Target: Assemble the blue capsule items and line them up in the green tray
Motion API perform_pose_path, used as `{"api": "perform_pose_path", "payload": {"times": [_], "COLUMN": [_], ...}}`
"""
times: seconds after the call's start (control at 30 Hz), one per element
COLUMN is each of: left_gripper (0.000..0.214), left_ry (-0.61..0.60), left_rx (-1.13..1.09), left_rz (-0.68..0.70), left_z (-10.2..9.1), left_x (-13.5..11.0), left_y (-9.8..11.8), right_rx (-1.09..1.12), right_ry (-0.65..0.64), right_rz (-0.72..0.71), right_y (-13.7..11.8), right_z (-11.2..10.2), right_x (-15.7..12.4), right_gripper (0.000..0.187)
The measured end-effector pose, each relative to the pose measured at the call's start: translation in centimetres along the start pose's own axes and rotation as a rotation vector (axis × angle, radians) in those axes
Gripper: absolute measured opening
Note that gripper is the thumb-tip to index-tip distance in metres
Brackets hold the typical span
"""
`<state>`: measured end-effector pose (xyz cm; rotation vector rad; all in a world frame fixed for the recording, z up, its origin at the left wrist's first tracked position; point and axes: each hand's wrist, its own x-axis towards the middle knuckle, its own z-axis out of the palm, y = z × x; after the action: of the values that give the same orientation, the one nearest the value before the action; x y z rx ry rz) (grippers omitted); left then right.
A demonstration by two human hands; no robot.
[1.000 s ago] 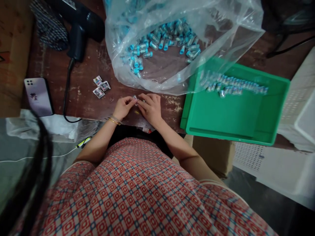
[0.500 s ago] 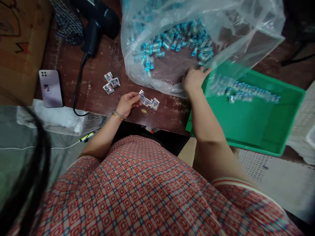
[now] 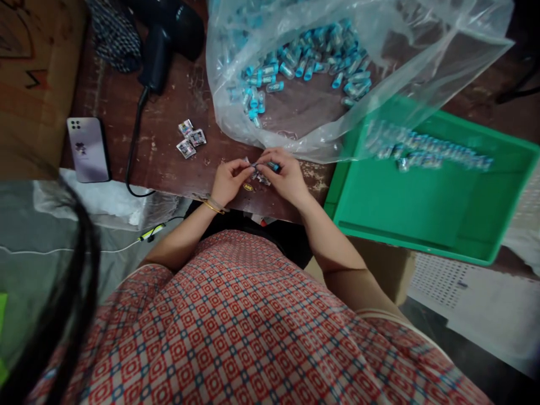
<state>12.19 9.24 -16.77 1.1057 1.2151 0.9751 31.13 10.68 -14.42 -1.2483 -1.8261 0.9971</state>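
Observation:
My left hand (image 3: 225,181) is closed in a pinch at the table's front edge, on a small printed sleeve whose edge shows at the fingertips. Against it, my right hand (image 3: 289,177) grips a small clear vial with a blue cap (image 3: 274,166), mostly hidden by the fingers. More printed sleeves (image 3: 264,180) lie under the hands, partly covered. A few other flat sleeves (image 3: 191,139) lie to the left. Behind the hands, an open clear plastic bag (image 3: 405,62) contains many blue-capped vials (image 3: 287,68).
At the right stands a green tray (image 3: 413,219) with rows of vials (image 3: 447,154) along its far side. A black heat gun or hair dryer (image 3: 157,62), its cord trailing forward, and a phone (image 3: 88,151) lie left. A cardboard box (image 3: 37,84) stands far left.
My right hand has come out of the bag's mouth, moving left and toward me with a vial, and now meets my left hand. The left hand has shifted slightly right.

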Motion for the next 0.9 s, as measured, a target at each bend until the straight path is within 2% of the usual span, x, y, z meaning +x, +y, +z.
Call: {"api": "perform_pose_path", "payload": {"times": [0.07,0.13,0.3,0.6,0.7,0.9], "left_gripper": [0.014,0.014,0.025,0.024,0.03,0.037], "left_ry": [0.062,0.087,0.018,-0.054,-0.115,-0.197], "left_rx": [0.131,0.17,-0.061,-0.138,-0.182,-0.212], "left_rz": [0.064,0.087,-0.038,-0.075,-0.119,-0.19], "left_z": [-0.1,-0.2,-0.2,0.5,0.4,0.7], "left_x": [-0.1,-0.1,0.3,0.1,-0.1,-0.6], "left_y": [0.3,0.5,0.4,0.8,0.8,0.5], "right_rx": [0.015,0.08,0.351,0.45,0.425,0.179], "right_ry": [-0.044,-0.07,-0.029,0.04,0.012,0.033], "right_rz": [0.012,0.056,0.207,0.205,0.177,0.125], "right_y": [0.0,0.0,-0.2,-1.9,-2.1,-2.4], "right_z": [-0.5,-1.4,-2.9,-3.3,-3.7,-4.8], "right_x": [-0.3,-0.7,-1.7,-2.0,-1.8,-2.0], "right_gripper": [0.015,0.027,0.039,0.045,0.039,0.024]}}
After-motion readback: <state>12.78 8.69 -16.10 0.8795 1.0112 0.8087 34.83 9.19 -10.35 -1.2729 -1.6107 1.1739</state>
